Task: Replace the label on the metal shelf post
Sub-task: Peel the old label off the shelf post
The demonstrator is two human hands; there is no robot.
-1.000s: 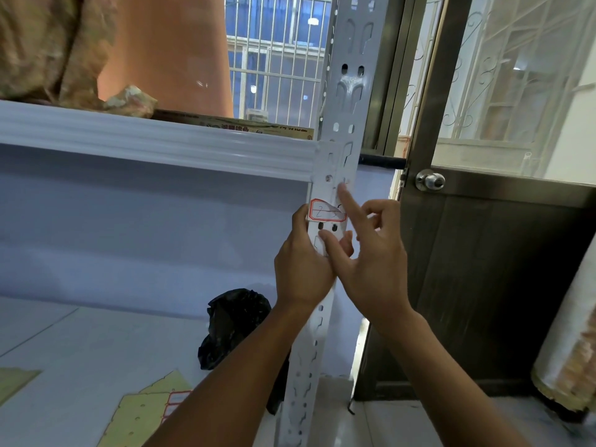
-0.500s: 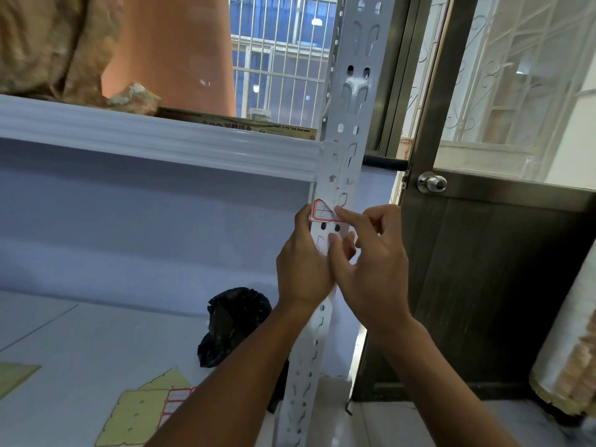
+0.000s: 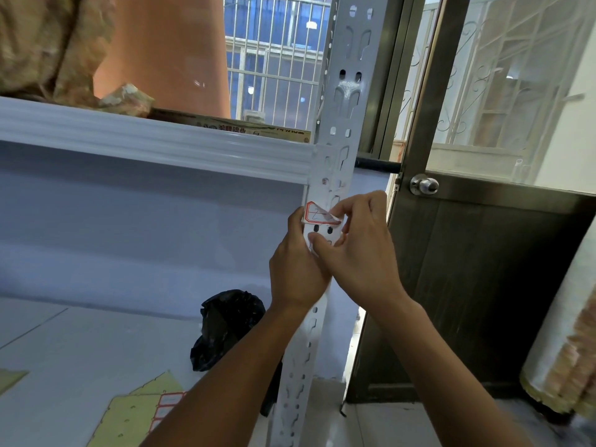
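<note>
A white perforated metal shelf post runs top to bottom through the middle of the view. A red-bordered white label sticks to it just below the shelf beam, its right part peeled up and folded over. My right hand pinches that lifted right edge between thumb and fingers. My left hand wraps around the post from the left, its thumb beside the label's left edge. A yellow backing sheet with red-bordered labels lies on the lower shelf at bottom left.
A white shelf beam spans the left, carrying an orange roll and brown cloth. A black plastic bag sits on the lower shelf behind the post. At right stands a dark door with a metal knob.
My right hand went from an extended finger at the label's right corner to a pinch, and the label's right side has peeled off the post and folded leftward.
</note>
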